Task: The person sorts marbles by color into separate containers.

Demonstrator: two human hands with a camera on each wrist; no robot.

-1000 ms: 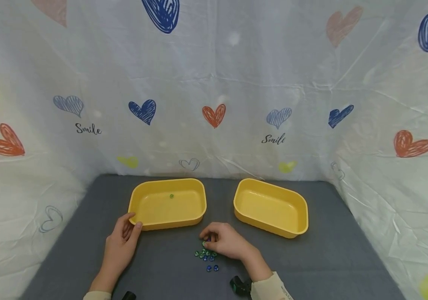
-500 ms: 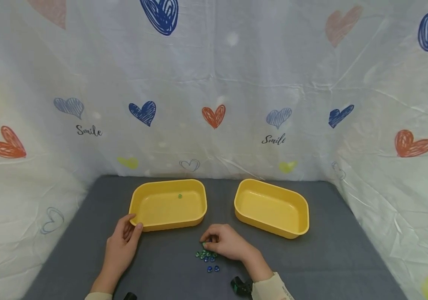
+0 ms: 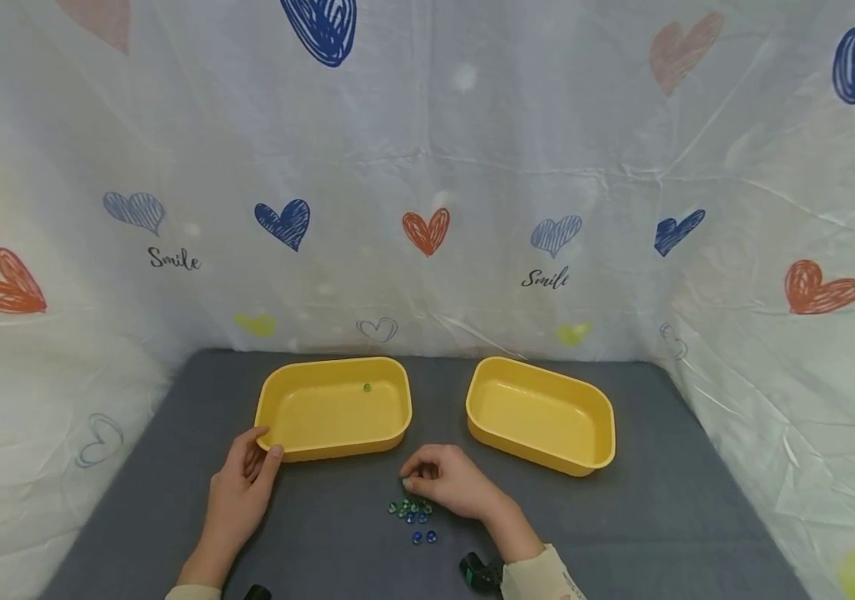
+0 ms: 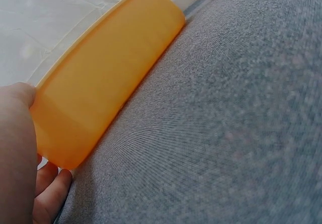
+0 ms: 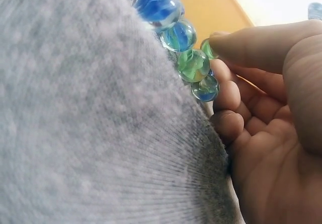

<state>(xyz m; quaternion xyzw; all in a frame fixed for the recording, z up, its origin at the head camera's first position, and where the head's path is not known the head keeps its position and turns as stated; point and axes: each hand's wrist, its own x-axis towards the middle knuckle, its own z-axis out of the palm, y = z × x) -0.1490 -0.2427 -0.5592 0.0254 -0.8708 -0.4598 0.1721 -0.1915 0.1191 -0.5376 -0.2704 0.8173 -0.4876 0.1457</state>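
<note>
My left hand (image 3: pixel 238 492) grips the near left corner of the left yellow tray (image 3: pixel 345 448), thumb at the front and fingers by the rim. A single green marble (image 3: pixel 367 387) lies in that tray. My right hand (image 3: pixel 453 483) is low over the table. In the right wrist view, it pinches a green marble (image 5: pixel 207 48) between thumb and finger, the fingers partly hiding it. Right beside the fingertips is a cluster of green and blue glass marbles, including a green-swirled marble (image 5: pixel 193 65) and a large blue marble (image 5: pixel 157 6).
To the right stands a second yellow tray (image 3: pixel 547 457), with no marbles visible in it. Two blue marbles, one of them the left blue marble (image 3: pixel 417 538), lie nearer the front than the cluster. A grey cloth (image 3: pixel 660 517) covers the table, and a patterned white curtain (image 3: pixel 472 275) hangs behind.
The green marble in the left tray has rolled to the right. My right thumb and finger have closed in on a marble at the cluster's far edge. The left hand stays on the tray.
</note>
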